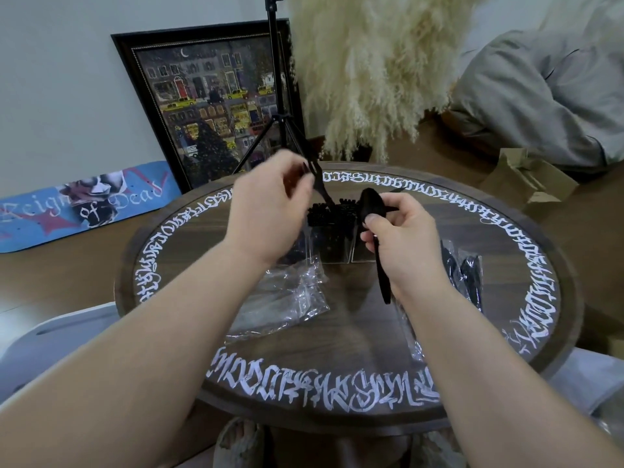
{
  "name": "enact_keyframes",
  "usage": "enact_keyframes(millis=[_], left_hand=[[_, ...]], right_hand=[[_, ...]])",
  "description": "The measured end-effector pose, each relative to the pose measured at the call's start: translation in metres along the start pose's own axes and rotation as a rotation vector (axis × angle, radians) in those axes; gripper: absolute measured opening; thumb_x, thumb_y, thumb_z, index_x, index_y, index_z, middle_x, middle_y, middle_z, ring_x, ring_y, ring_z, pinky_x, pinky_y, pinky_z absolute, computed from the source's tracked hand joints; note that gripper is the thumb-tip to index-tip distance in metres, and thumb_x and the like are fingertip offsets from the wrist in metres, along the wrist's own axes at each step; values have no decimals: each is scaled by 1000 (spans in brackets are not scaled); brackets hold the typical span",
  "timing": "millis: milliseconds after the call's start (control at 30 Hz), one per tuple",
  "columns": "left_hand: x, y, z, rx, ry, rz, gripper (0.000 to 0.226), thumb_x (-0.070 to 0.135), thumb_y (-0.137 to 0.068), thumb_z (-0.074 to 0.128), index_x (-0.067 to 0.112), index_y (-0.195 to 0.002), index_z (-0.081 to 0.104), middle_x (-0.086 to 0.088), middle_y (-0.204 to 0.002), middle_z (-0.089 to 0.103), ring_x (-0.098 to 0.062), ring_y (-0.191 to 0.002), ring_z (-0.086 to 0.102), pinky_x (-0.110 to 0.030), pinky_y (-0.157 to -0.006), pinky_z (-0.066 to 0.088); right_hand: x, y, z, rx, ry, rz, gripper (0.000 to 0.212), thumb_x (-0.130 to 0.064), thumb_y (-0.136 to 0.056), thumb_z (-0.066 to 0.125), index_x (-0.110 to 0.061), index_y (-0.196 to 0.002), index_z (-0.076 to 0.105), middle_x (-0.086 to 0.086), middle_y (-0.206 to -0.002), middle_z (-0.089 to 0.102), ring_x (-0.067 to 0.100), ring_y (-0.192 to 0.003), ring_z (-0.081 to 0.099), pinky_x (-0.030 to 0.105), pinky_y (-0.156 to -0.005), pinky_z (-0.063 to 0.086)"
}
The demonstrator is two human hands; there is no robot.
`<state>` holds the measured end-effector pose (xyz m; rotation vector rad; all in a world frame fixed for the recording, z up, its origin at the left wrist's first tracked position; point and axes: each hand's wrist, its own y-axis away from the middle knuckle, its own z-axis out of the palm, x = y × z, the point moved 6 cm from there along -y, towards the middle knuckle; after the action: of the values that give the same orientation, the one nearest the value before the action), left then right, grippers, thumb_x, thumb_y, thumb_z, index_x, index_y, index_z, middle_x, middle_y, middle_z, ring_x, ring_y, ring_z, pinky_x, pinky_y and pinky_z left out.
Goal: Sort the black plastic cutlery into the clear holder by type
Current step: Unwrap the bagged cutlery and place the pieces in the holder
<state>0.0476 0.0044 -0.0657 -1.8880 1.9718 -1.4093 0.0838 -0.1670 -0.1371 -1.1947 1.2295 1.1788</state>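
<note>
Head view: round dark wood table (337,332) with white lettering round the rim. Left hand (266,211) pinches a black fork (319,184) over the clear holder (332,238), mid-table, part full. Right hand (401,238) grips a black spoon (371,211). Crumpled wrappers (287,298) nearby. Behind: framed painting (209,106), tripod (280,106), pampas grass (371,69), skateboard deck (84,204).
</note>
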Motion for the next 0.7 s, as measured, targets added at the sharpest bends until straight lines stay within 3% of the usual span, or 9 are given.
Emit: enact_keyframes(millis=[100,267,400,567,633,700], left_hand=[[3,-26,-18,111,-38,50,23,18,-90,60,15,-111,68,10,-84,63,-7,-75,57,-19,-75,45],[4,-45,-13,116,-78,100,23,21,-90,57,16,-106,73,1,-94,74,-16,-86,68,-32,-81,53],[-3,-39,11,-4,-211,91,25,24,-93,55,19,-111,72,-3,-104,73,-25,-95,68,-40,-84,53],[-20,-24,52,-393,-489,23,34,30,-101,39,29,-126,61,-1,-115,68,-27,-109,55,-37,-81,44],[-22,-18,62,-502,-600,25,35,28,-99,34,26,-126,56,2,-121,63,-26,-120,42,-40,-87,36],[-19,-15,65,-496,-602,39,38,26,-95,35,25,-130,51,8,-135,53,-23,-127,33,-43,-95,29]], right_hand=[[-3,-2,-6,38,32,-10,18,-5,-90,58,-22,-92,62,-2,-77,67,9,-66,61,31,-68,54],[-2,-5,-11,89,18,3,17,-8,-89,59,-22,-80,63,-6,-68,71,14,-79,69,43,-83,56],[-3,-6,-15,93,15,-1,16,-9,-89,60,-21,-79,63,-5,-70,72,13,-72,65,42,-79,55],[-3,-13,-26,136,76,-35,18,-13,-88,62,-22,-74,68,1,-74,71,27,-75,66,44,-79,55],[-4,-15,-31,152,112,-69,21,-13,-87,63,-25,-72,70,-2,-73,72,21,-75,67,38,-77,55],[-5,-18,-35,155,145,-108,22,-10,-86,65,-27,-73,69,-7,-71,70,7,-70,63,27,-72,53]])
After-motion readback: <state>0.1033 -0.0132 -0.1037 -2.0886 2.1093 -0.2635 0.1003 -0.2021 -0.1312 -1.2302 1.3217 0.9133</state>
